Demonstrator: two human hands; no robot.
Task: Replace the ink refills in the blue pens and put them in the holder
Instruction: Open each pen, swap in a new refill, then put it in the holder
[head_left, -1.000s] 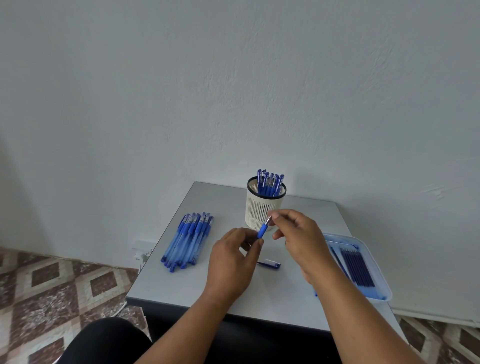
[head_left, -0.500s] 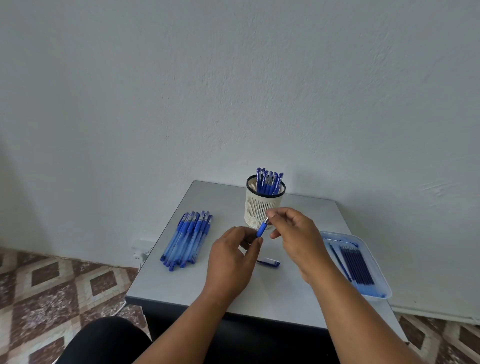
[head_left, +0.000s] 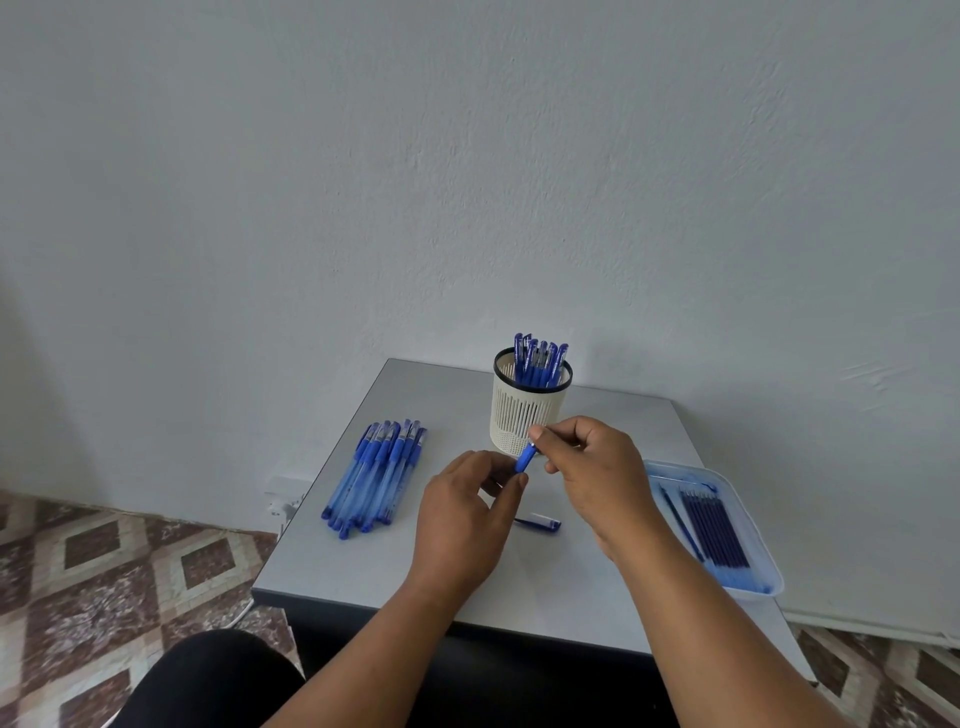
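midair, pen (head_left: 525, 457) between both hands

Premises appear to be a plain room in a home or small office set up as a makeshift workstation; which of the two cannot be determined. Evidence: a small grey flat-topped surface (head_left: 447, 561) stands against a bare, roughly plastered pale wall (head_left: 467, 182). The floor (head_left: 104, 582) is tiled in a brown-and-cream diamond pattern of domestic type. A white wall socket with plug (head_left: 283, 498) sits low beside the surface. Stationery only is laid out: a cream slotted plastic pen holder (head_left: 524, 415), a row of blue pens (head_left: 376, 478), and a pale blue plastic tray (head_left: 748, 525).
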